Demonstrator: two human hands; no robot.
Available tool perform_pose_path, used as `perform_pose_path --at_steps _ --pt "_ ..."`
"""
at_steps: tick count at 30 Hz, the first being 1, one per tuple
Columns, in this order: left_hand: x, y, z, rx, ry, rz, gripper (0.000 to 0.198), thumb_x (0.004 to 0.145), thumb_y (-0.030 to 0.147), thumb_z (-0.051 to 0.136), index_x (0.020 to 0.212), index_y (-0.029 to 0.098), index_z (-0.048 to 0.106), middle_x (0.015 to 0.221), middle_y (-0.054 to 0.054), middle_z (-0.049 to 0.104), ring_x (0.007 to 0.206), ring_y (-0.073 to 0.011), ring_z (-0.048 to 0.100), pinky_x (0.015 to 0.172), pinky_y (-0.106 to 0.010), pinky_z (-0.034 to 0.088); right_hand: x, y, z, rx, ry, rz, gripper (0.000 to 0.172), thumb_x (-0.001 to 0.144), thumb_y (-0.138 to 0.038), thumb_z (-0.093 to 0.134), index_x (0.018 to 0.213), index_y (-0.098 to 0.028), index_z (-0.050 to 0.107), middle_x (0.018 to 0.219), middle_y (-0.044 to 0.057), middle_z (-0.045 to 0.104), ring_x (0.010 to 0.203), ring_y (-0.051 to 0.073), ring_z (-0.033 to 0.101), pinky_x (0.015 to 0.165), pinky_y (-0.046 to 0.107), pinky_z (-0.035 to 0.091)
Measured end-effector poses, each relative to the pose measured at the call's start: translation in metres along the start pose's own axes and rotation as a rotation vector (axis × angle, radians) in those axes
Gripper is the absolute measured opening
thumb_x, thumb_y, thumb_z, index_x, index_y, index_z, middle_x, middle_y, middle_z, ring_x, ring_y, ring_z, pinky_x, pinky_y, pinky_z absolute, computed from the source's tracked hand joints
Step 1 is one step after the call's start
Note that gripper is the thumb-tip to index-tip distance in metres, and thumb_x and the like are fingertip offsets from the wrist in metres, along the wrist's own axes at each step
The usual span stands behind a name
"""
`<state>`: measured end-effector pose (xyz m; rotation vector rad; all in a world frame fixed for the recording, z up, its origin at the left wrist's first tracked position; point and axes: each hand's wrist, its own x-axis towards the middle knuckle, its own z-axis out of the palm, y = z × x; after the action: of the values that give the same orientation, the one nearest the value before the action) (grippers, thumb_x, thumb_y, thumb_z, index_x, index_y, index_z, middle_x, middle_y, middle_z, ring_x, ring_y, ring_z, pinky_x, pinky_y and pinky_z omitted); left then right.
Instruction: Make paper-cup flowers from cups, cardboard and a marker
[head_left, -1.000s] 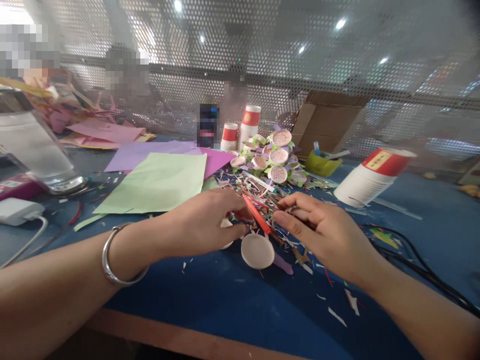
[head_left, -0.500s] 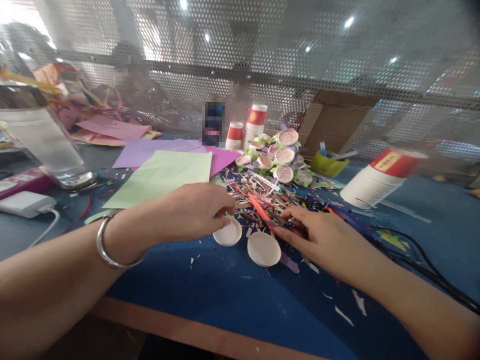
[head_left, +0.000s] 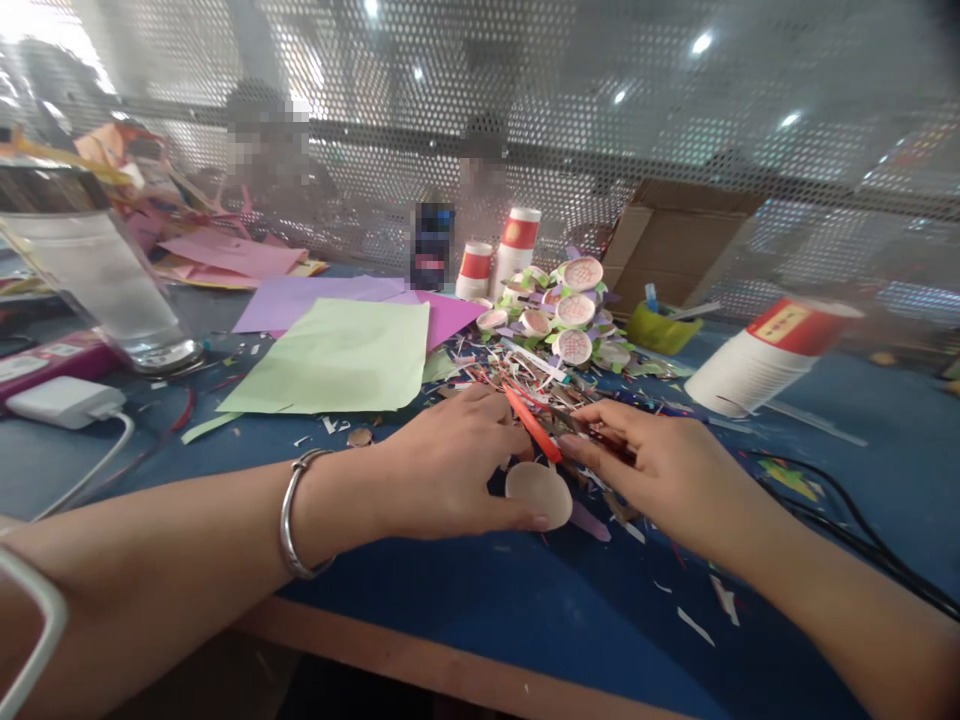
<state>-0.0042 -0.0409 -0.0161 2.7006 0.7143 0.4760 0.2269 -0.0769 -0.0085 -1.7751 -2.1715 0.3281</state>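
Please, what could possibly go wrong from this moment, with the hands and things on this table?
The left hand has its thumb at the edge of the white paper disc; too much pressure might bend it.

The purple paper piece lies beside the disc, near loose paper scraps, so it could get mixed among them.

The white cable runs close to the left forearm, which might snag it.

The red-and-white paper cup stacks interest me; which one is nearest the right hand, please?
The rightmost stack, right of the yellow-green container; the short stack and tall stack stand farther back.
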Motion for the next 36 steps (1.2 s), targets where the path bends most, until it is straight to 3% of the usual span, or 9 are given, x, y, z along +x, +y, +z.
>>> perform_pose_path --at_steps 5,9,13,17,20,23,30,36 --pt "0.003 0.004 0.0 0.009 0.0 -0.027 0.05 0.08 0.051 0.077 0.118 0.02 0.067 0.123 -0.01 0.066 0.119 -0.0316 0.057 0.105 -0.046 0.042 -0.001 0.001 0.0 0.173 0.041 0.012 0.042 0.096 -0.059 0.053 0.111 -0.022 0.066 0.085 0.007 0.078 0.073 0.025 0.073 0.054 0.031 0.046" --pt "0.006 0.012 -0.003 -0.006 -0.038 -0.117 0.043 0.076 0.051 0.079 0.099 0.018 0.064 0.104 -0.009 0.069 0.101 -0.0296 0.06 0.082 -0.04 0.047 -0.002 -0.001 0.0 0.306 0.005 0.069 0.042 0.095 -0.061 0.055 0.111 -0.023 0.064 0.086 0.007 0.077 0.085 0.028 0.074 0.052 0.03 0.046" --pt "0.008 0.016 -0.005 -0.118 -0.041 -0.201 0.027 0.076 0.033 0.079 0.091 0.019 0.061 0.09 -0.002 0.069 0.081 -0.0204 0.06 0.066 -0.031 0.042 -0.003 -0.002 -0.001 0.437 -0.01 0.099 0.04 0.092 -0.061 0.06 0.108 -0.024 0.063 0.081 0.005 0.076 0.077 0.025 0.072 0.047 0.027 0.046" --pt "0.01 0.009 -0.007 -0.325 0.071 -0.254 0.006 0.085 0.023 0.066 0.087 0.018 0.063 0.079 0.001 0.067 0.068 -0.0124 0.06 0.06 -0.025 0.043 -0.004 -0.002 -0.003 0.489 -0.018 0.116 0.041 0.089 -0.06 0.064 0.11 -0.024 0.063 0.082 0.004 0.075 0.067 0.021 0.069 0.045 0.026 0.047" --pt "0.01 -0.002 -0.015 -0.509 0.14 -0.309 0.016 0.089 0.027 0.064 0.102 0.018 0.065 0.082 -0.001 0.069 0.07 -0.0131 0.065 0.06 -0.024 0.048 -0.004 -0.002 -0.004 0.48 -0.004 0.09 0.044 0.09 -0.062 0.062 0.11 -0.023 0.064 0.08 0.004 0.076 0.064 0.019 0.067 0.047 0.026 0.046" --pt "0.009 -0.011 -0.029 -0.598 0.002 -0.385 0.023 0.09 0.027 0.061 0.111 0.018 0.064 0.072 0.001 0.067 0.059 -0.0131 0.066 0.054 -0.023 0.05 -0.005 -0.002 -0.004 0.465 0.014 0.087 0.048 0.089 -0.066 0.06 0.11 -0.023 0.065 0.08 0.004 0.077 0.061 0.018 0.066 0.046 0.026 0.045" --pt "0.005 -0.016 -0.052 -0.153 -0.177 -0.452 0.018 0.086 0.021 0.056 0.089 0.018 0.074 0.067 0.0 0.07 0.055 -0.013 0.066 0.05 -0.02 0.043 -0.008 0.005 -0.002 0.422 0.05 0.068 0.046 0.09 -0.066 0.06 0.113 -0.026 0.065 0.087 0.003 0.078 0.077 0.022 0.072 0.052 0.028 0.045" --pt "0.002 -0.02 -0.05 -0.088 -0.222 -0.438 0.023 0.084 0.021 0.056 0.09 0.02 0.078 0.072 -0.002 0.073 0.053 -0.0135 0.066 0.05 -0.02 0.042 -0.006 0.004 -0.001 0.392 0.069 0.04 0.046 0.089 -0.066 0.061 0.111 -0.026 0.066 0.086 0.002 0.077 0.078 0.022 0.072 0.057 0.03 0.049"
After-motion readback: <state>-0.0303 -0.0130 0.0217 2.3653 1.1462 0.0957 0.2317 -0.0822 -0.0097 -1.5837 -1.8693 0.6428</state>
